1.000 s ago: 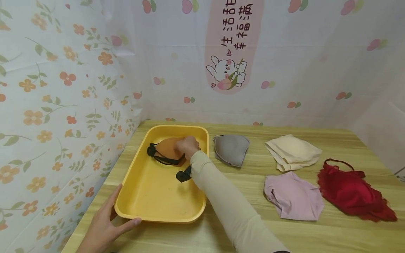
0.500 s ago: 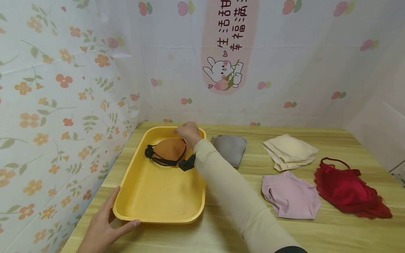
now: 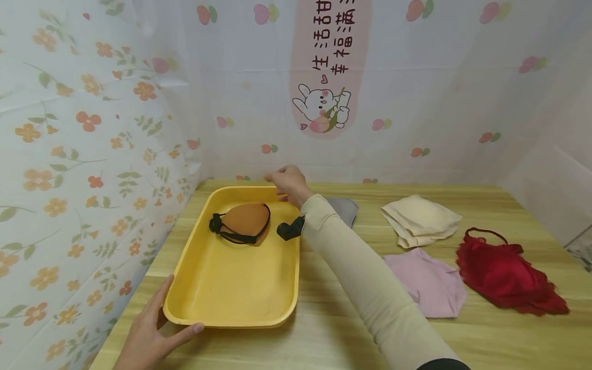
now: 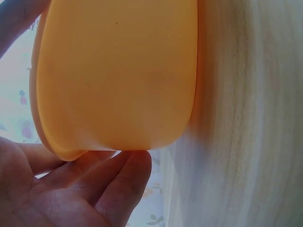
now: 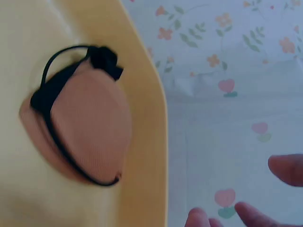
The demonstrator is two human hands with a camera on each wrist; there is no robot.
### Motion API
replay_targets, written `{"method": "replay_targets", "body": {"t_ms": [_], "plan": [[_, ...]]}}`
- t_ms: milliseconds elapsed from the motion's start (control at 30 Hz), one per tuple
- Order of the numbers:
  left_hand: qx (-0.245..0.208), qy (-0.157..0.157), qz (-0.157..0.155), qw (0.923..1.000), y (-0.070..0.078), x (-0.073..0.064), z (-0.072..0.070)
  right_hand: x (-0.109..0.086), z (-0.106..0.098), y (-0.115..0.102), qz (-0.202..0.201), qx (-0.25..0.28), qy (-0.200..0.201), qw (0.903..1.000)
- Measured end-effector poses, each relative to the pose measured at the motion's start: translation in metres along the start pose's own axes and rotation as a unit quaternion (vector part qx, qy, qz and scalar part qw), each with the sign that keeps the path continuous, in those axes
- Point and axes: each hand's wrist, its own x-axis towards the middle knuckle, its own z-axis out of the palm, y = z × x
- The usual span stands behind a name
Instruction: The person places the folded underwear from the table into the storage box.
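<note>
A folded orange-brown bra (image 3: 245, 222) with black straps lies near the back of the yellow plastic tub (image 3: 231, 308); the right wrist view shows its cup (image 5: 94, 123) and knotted strap close up. My left hand (image 3: 148, 329) holds the tub's front-left corner, thumb along the front wall and fingers on the left side, under the rim. Above the tub's back-right corner, my right hand (image 3: 290, 184) is raised with nothing in its spread fingers. A grey folded bra (image 3: 344, 208) lies just right of the tub, partly hidden by my right sleeve.
Farther right on the wooden table (image 3: 342, 334) lie a cream folded garment (image 3: 422, 220), pink panties (image 3: 430, 285) and a red lace bra (image 3: 506, 275). Patterned cloth (image 3: 231, 92) hangs behind and along the left. A black wrist mount (image 3: 290, 228) hangs below my right wrist.
My right hand has let go of the orange-brown bra, leaving it in the tub, and has moved up and right toward the back rim. My left hand stays at the corner.
</note>
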Motion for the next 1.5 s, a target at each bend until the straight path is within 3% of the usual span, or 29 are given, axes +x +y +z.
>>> {"method": "replay_targets", "body": {"t_ms": [100,200,333,433,567,800,967,1500], "plan": [[0.004,0.002,0.0,1.0,-0.001,-0.001,-0.001,-0.001,-0.008,0.004,-0.028,-0.028,-0.029,0.9988],[-0.003,0.0,0.005,1.0,0.0,-0.001,-0.001,-0.001,-0.017,0.009,-0.085,-0.123,-0.066,0.9866],[-0.01,-0.004,0.004,0.9999,-0.001,0.0,0.001,0.0,-0.027,0.016,-0.185,-0.257,-0.093,0.944],[-0.005,0.001,0.004,1.0,-0.002,0.0,0.001,0.002,-0.034,0.022,-0.247,-0.309,-0.092,0.9135],[-0.001,0.006,0.008,0.9999,-0.003,0.001,0.002,0.002,-0.046,0.029,-0.287,-0.334,-0.086,0.8936],[-0.004,0.001,0.002,1.0,-0.002,0.0,0.002,-0.001,-0.072,0.038,-0.301,-0.327,-0.07,0.8932],[-0.006,0.005,0.007,0.9999,-0.001,0.0,0.0,0.0,-0.091,0.048,-0.292,-0.323,-0.047,0.8992],[-0.005,0.007,0.005,1.0,-0.001,0.0,0.001,0.004,-0.133,0.079,-0.175,-0.257,-0.006,0.9503]]}}
